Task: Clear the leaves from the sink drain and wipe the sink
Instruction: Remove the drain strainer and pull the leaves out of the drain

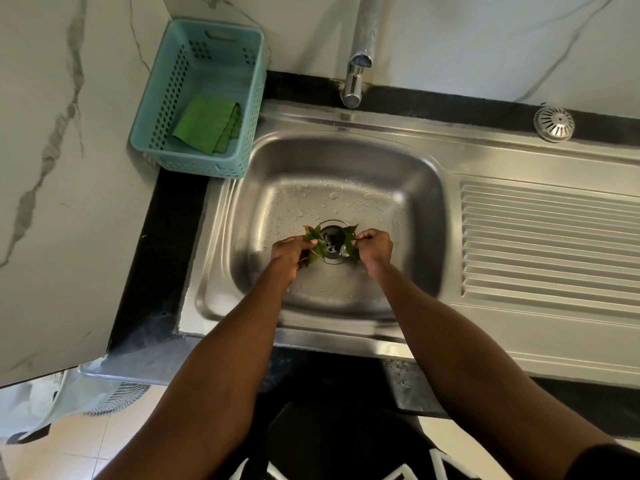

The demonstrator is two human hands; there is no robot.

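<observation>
Both my hands reach down into the wet steel sink (346, 157). My left hand (289, 252) pinches green leaves (314, 241) at the left side of the round drain (331, 245). My right hand (375, 247) pinches another green leaf (349, 239) at the drain's right side. The drain opening shows between the two hands, with water drops scattered over the basin floor behind it.
A teal plastic basket (166, 109) stands on the black counter at the sink's back left and holds a folded green cloth (207, 123). The tap (360, 50) hangs over the back rim. A ribbed drainboard (550, 244) lies right, with a steel drain strainer (554, 124) behind it.
</observation>
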